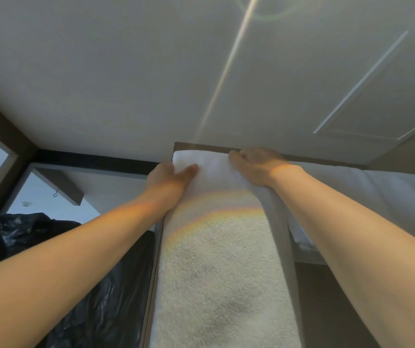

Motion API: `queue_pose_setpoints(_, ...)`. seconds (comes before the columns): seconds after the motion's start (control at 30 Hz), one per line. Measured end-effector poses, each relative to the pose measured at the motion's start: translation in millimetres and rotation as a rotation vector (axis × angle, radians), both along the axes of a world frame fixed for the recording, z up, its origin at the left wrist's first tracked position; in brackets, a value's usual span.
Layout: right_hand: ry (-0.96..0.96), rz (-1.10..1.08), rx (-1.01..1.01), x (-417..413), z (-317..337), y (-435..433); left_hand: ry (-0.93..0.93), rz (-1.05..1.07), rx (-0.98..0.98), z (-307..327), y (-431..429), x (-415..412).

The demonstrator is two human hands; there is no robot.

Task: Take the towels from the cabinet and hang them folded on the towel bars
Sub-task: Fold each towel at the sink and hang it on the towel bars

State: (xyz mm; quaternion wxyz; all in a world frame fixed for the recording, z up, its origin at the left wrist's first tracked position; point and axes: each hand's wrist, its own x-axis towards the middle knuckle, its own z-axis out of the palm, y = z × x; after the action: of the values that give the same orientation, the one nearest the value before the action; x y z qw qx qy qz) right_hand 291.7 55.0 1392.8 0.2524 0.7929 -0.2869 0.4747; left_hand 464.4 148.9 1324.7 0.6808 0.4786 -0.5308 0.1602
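Observation:
A white towel (224, 267) hangs folded in a long strip over the top of a narrow brown panel (280, 237), running down toward me. My left hand (171, 175) grips the towel's top left edge, thumb on the upper face. My right hand (256, 165) holds the top right edge with curled fingers, close under the ceiling. More white towelling (377, 197) lies to the right behind my right forearm. No towel bar shows in this view.
The white ceiling (151, 84) sits just above both hands. A dark beam (96, 160) runs along the wall at left. A black plastic bag (51, 237) bulges below my left forearm. A panelled white door (382, 101) is at upper right.

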Motion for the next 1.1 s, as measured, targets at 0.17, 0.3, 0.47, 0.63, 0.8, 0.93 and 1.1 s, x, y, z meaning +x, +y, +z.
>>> queue_pose_setpoints(0.17, 0.006, -0.099, 0.000, 2, 0, 5, -0.009, 0.015, -0.026, -2, 0, -3)
queue_pose_setpoints(0.3, 0.040, -0.125, 0.042, -3, 1, 7, -0.011, -0.031, -0.041, -4, 2, -4)
queue_pose_setpoints(0.47, 0.011, -0.010, 0.126, -10, -9, 15, 0.013, -0.010, -0.065, -4, 4, -8)
queue_pose_setpoints(0.63, -0.382, 0.149, -0.323, -32, -52, 15, 0.064, -0.019, -0.047, -3, 5, -8)
queue_pose_setpoints(0.8, -0.446, 0.203, 0.122, -56, -83, -2, 0.071, -0.040, -0.060, -5, 4, -8)
queue_pose_setpoints(0.93, -0.440, 0.510, 0.522, -53, -83, -3, 0.066, -0.079, -0.067, -6, 4, -7)
queue_pose_setpoints(1.1, -0.554, 0.648, 0.566, -41, -79, -4, 0.058, -0.112, -0.018, -8, 13, -6)
